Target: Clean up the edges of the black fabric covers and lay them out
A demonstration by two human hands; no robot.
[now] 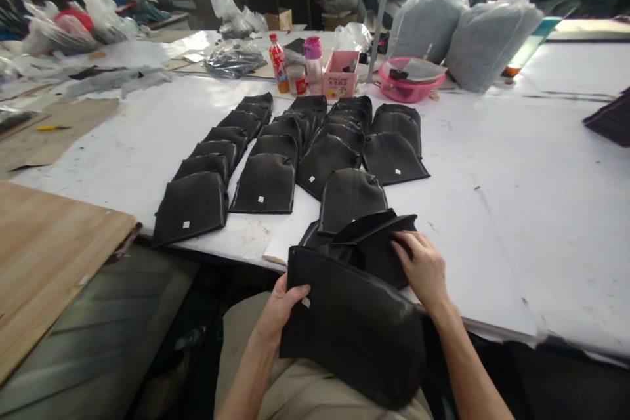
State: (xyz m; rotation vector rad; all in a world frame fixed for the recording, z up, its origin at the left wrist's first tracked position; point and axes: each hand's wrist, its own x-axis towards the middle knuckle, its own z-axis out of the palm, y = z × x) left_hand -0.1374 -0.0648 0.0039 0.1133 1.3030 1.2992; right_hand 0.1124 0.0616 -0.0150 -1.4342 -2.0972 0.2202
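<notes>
Head view: over the lap (256, 335), the left hand (276, 312) pinches a big black piece (344, 321) by its side. Just past it, the right hand (424, 270) seems to grip a black flap (381, 252). It looks like holding two soft parts apart, which calls for a firm pinch. Farther off, black pieces (266, 180) overlap in rows on the tabletop (492, 210), before a pink basket (408, 90).

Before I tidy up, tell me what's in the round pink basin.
In the pink basin: a small black item and a pale sheet. Anything beneath them is covered.
</notes>
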